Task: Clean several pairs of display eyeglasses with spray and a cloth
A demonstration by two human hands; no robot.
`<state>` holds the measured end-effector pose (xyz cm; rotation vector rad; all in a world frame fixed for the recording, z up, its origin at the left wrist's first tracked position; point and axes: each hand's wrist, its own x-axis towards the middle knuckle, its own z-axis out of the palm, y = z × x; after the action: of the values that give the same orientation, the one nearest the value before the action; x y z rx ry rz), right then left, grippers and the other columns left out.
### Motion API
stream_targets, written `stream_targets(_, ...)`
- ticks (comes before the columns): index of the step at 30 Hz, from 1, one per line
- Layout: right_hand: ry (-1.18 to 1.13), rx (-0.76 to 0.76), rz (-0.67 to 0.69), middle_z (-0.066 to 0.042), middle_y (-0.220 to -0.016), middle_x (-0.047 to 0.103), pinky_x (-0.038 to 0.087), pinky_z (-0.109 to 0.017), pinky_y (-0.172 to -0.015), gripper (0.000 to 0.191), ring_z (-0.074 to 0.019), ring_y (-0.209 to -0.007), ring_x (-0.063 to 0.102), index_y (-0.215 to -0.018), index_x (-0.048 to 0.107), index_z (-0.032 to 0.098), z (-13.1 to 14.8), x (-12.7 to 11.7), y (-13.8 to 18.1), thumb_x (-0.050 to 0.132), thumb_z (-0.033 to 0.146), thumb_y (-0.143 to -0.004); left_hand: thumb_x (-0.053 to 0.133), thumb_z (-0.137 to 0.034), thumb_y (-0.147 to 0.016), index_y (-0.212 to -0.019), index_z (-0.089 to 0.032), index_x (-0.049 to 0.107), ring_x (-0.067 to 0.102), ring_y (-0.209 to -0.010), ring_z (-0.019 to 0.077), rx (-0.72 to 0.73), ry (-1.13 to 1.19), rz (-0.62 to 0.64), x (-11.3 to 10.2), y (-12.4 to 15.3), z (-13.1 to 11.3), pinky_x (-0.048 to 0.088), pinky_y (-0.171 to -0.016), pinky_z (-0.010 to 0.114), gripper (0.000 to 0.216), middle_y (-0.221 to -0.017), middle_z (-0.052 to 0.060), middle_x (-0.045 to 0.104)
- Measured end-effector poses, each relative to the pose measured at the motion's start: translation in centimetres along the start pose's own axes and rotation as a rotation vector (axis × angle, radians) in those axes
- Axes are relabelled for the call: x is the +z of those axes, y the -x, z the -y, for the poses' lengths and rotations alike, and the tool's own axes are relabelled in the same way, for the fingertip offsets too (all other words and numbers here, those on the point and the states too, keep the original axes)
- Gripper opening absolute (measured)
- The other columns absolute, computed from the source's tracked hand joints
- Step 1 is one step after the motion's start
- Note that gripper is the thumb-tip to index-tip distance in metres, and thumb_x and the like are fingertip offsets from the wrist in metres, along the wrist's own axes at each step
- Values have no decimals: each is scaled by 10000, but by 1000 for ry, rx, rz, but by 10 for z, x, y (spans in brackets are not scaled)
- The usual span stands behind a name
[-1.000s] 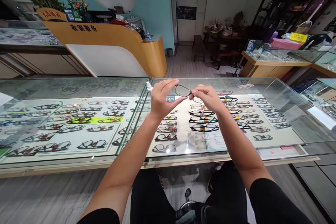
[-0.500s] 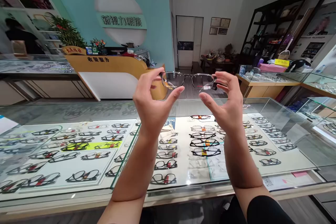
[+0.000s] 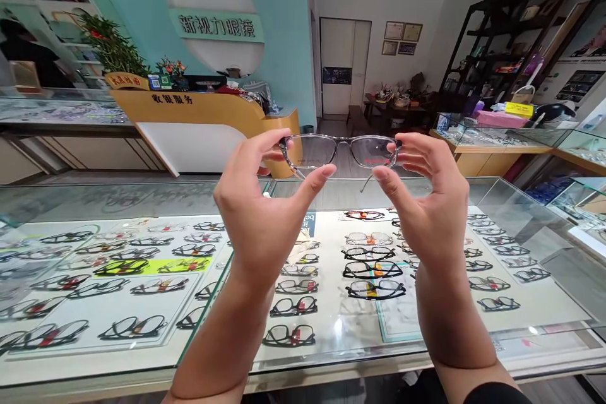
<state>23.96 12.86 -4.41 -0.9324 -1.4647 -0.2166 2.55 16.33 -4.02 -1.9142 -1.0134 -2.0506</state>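
Observation:
A pair of glasses with a clear grey frame is held up level in front of me, lenses facing away. My left hand pinches the frame's left end between thumb and fingers. My right hand grips the right end the same way. Both temples are unfolded and point back toward me. The glasses hang well above the glass display counter.
Under the counter glass lie several rows of spectacle frames on white trays. An orange reception desk stands behind, against a teal wall. A second glass counter and dark shelving are at the right.
Both hands lifted the glasses from just above the counter to eye level and spread to the frame's ends. The view tilted up with them.

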Motion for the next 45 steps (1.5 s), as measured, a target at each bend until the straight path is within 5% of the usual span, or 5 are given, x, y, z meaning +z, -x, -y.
stream_targets(18,-86,100,27,-118,-1420,804,733,-523,-966,521,-314,-1221,809,-1501,728,326,-8,-3,3,794,526,-1024,923,-687,-854,-1297,-329,780,700,-1132,300,28,80,-27,2,1,-4,630,-984,505,587,-1168,71,698)
stream_targets(32,74,-12,-99,-98,-1391,789,727,-469,-883,440,-281,-1129,805,-1466,724,337,3,5,6,756,486,-1054,919,-734,-836,-1305,-315,716,753,-1169,312,-194,206,69,8,-1,7,632,-920,465,661,-1245,81,749)
stream_targets(45,-56,-19,-8,-96,-1515,751,733,-554,-1034,502,-338,-1350,764,-1546,679,360,-9,7,0,744,439,-1055,907,-772,-818,-1390,-356,639,664,-1344,370,-1,137,-112,26,4,21,612,-1026,560,756,-1399,112,654)
